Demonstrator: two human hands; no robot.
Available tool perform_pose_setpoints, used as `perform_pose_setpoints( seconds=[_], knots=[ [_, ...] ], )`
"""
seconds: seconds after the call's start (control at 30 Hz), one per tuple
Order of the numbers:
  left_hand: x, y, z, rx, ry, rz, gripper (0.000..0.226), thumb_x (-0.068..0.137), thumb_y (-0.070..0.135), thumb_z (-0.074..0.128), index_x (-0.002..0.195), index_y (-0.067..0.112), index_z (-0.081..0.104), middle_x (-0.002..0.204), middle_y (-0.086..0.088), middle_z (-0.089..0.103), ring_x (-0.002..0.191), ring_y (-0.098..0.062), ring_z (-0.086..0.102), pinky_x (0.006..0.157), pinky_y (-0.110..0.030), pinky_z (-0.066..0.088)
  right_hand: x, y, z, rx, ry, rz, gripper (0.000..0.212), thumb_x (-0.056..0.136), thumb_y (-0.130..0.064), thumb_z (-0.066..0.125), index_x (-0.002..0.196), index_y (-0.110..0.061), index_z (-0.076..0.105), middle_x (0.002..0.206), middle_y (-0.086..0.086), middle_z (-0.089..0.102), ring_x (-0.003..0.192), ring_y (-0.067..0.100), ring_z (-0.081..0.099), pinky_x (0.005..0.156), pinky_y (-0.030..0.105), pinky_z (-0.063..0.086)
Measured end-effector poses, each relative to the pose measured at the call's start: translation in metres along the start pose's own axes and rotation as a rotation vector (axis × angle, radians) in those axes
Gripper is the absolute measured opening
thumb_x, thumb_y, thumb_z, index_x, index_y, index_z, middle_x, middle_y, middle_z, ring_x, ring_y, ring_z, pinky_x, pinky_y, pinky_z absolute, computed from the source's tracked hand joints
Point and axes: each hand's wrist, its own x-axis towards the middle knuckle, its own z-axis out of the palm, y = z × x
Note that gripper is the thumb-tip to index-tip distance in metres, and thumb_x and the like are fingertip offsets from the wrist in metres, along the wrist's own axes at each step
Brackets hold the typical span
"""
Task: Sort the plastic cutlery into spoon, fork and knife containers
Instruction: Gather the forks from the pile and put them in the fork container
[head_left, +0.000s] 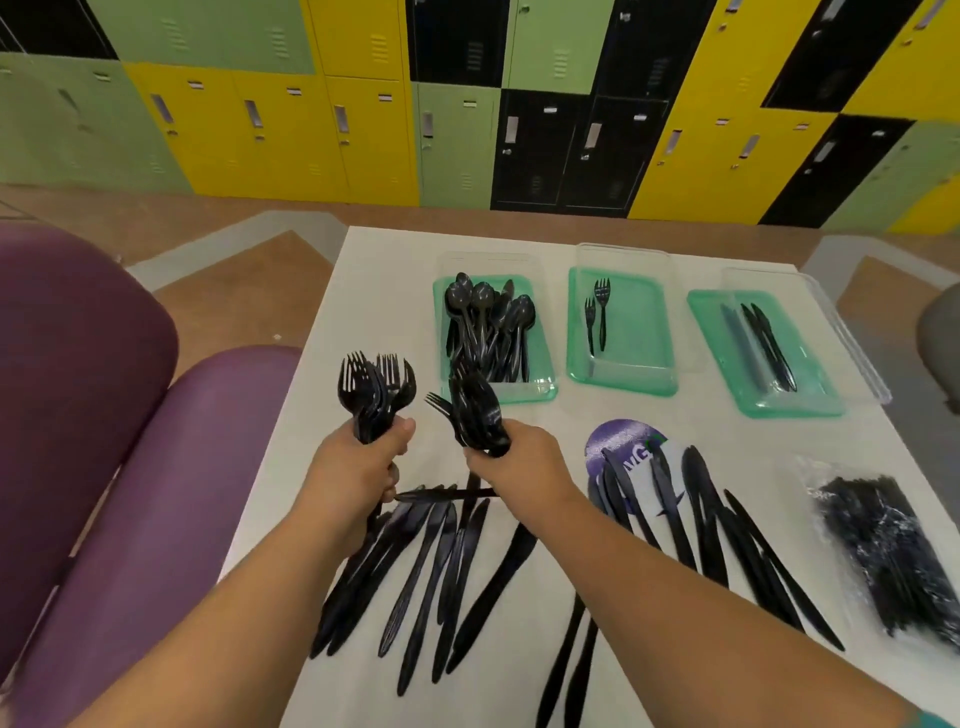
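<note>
My left hand (358, 467) is fisted round the handles of a fork bunch (375, 387), tines up. My right hand (522, 457) clutches a second fork bunch (475, 415), just near of the spoon container (543, 364). This plastic is light, slick and springy, so I judge a loose fistful will fan out and slip. Squeezing mid-handle looks safest. The fork container (641, 338) sits far, right of the spoons. Loose knives (431, 561) lie near on the table (374, 291).

Head-worn view, forward-down over near table (384, 291)
</note>
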Motion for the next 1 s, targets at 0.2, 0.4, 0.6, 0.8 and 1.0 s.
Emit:
perform_pose_setpoints(
  seconds=[0.2,0.4,0.6,0.8,1.0],
  knots=[
    [-0.013,-0.036,0.055,-0.001,-0.091,-0.160,0.014,0.085,0.021,0.070,0.085,0.011,0.060,0.054,0.002,0.043,0.042,-0.011,0.032,0.043,-0.024,0.029,-0.010,0.023,-0.018,0.040,-0.001,0.064,0.012,0.079,-0.031,0.070,0.084,-0.021,0.065,0.078,0.001,0.068,0.074,0.018,0.061,0.068,0.031,0.050],
    [-0.016,-0.026,0.098,-0.349,-0.190,-0.333,0.010,0.086,0.017,0.067,0.091,0.009,0.065,0.079,-0.002,0.070,0.038,-0.005,0.034,0.034,-0.014,0.032,-0.024,0.039,-0.050,0.384,0.027,0.225,0.021,0.082,-0.029,0.071,0.065,-0.025,0.058,0.048,-0.009,0.047,0.047,0.009,0.041,0.052,0.024,0.036],
    [-0.013,-0.017,0.139,-0.418,-0.243,-0.392,0.010,0.086,0.014,0.065,0.085,0.004,0.063,0.068,-0.004,0.062,0.034,-0.003,0.037,0.032,-0.012,0.034,-0.026,0.050,-0.075,0.571,-0.034,0.241,0.009,0.085,-0.019,0.070,0.080,-0.018,0.063,0.051,-0.005,0.049,0.046,0.011,0.038,0.045,0.021,0.033],
    [0.003,0.009,0.182,-0.246,-0.207,-0.232,0.012,0.087,0.020,0.067,0.090,0.009,0.062,0.076,-0.002,0.063,0.040,-0.006,0.038,0.035,-0.016,0.036,-0.002,0.046,-0.130,0.378,0.105,0.198,0.009,0.086,-0.031,0.069,0.093,-0.026,0.066,0.083,-0.008,0.066,0.081,0.011,0.062,0.070,0.025,0.047],
    [0.044,0.054,0.223,0.122,-0.235,0.036,0.015,0.095,0.031,0.055,0.090,0.017,0.053,0.062,0.000,0.040,0.048,-0.012,0.033,0.048,-0.026,0.031,0.070,0.038,-0.192,0.450,0.171,0.210,0.019,0.094,-0.025,0.059,0.095,-0.007,0.063,0.074,0.006,0.061,0.068,0.018,0.056,0.065,0.030,0.043]
  ],
)
